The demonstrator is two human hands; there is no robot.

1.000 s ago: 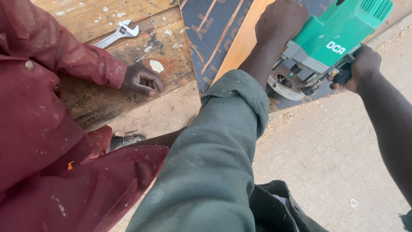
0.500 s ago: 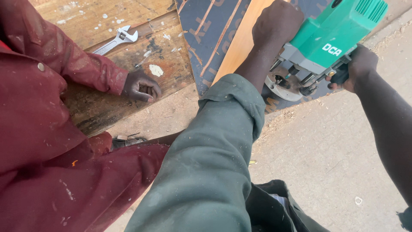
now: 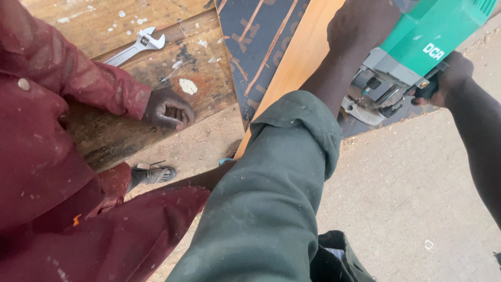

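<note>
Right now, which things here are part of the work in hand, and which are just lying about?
In use:
green power tool, gripped by left hand and right hand
orange-brown board under the tool

Lying about:
adjustable wrench on the worn wooden surface
co-worker's hand, resting on that wood

The left arm in its grey-green cloth sleeve reaches forward, and the left hand (image 3: 362, 23) is curled into a tight fist. The bare right arm comes in from the side, right hand (image 3: 448, 78) closed in a grip.

Sunlit sandy concrete ground (image 3: 412, 183)
</note>
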